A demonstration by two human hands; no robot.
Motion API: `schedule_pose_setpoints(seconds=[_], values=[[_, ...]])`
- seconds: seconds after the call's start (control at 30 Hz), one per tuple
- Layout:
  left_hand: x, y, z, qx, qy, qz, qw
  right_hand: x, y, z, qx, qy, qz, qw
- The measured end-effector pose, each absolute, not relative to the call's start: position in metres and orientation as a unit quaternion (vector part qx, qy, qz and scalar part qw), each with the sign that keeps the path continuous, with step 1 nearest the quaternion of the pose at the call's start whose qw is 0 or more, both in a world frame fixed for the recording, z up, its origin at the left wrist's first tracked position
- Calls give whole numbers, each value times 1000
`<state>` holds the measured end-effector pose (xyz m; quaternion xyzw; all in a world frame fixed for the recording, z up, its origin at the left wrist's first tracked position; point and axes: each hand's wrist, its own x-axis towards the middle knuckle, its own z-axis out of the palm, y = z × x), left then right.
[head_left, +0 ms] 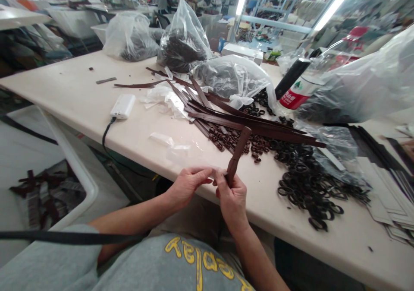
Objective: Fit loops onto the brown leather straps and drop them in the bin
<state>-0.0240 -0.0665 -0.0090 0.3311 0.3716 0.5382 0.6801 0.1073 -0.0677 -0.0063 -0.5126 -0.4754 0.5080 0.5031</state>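
Observation:
My right hand point(233, 198) is closed around the lower part of a brown leather-like strap point(237, 153), which sticks up and away over the table's front edge. The strap's lower end is hidden in the fingers. Close beside it, my left hand point(189, 186) is pinched, its fingertips meeting those of the right hand; whatever lies between them is too small to make out. Beyond the hands lies a bundle of long brown straps point(252, 124), on and behind a heap of small brown loops point(226, 137). A larger pile of black loops point(300, 174) spreads to the right.
On the table point(74, 83) stand a white box with a cable point(123, 106), filled plastic bags point(184, 45) and a red-and-white cup point(296, 93). Flat pale pieces point(378, 191) lie at right. A white bin point(92, 191) with brown strips is at lower left.

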Motion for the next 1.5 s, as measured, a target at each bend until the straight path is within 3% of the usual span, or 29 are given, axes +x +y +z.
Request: schedule_pose_setpoints(seconds=[0.13,0.3,0.4,0.93,1.2,1.4,1.5], values=[[-35,-53,-3,252,396,576,669,125,-70,3,-488,-506,555,444],[-56,-35,3,188,390,608,666,152,-86,2,-458,-561,656,210],[-62,-32,5,189,381,615,664,155,-99,-3,-452,-578,666,132],[-60,-33,4,236,378,593,670,142,-98,-8,-448,-606,651,96],[-50,-53,4,363,411,483,682,129,-78,-3,-382,-558,728,112],[-84,-30,18,280,407,634,594,139,-81,11,-389,-624,654,177],[-89,-29,17,267,408,645,589,142,-87,8,-420,-644,614,178]])
